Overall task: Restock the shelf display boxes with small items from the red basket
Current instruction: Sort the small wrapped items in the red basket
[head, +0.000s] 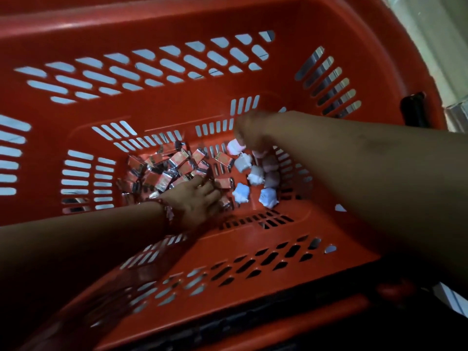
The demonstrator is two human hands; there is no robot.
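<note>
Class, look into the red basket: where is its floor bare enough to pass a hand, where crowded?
Bare: the basket floor's slotted left end, beside the foil packets; the far strip behind them; the near strip before the pale wrapped items. Crowded: the middle, where left hand and right hand reach.

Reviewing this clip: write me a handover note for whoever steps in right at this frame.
Hands: the left hand is down in the red basket, fingers on the red foil packets; whether it grips any cannot be made out. The right hand is blurred, fingertips at the pale wrapped pieces; grip unclear.
Things: packets heaped on the left of the basket floor, pale pieces to their right. The display boxes are out of view.
Done: cannot be judged from here.
Left: lift items out and fill the display boxes.
</note>
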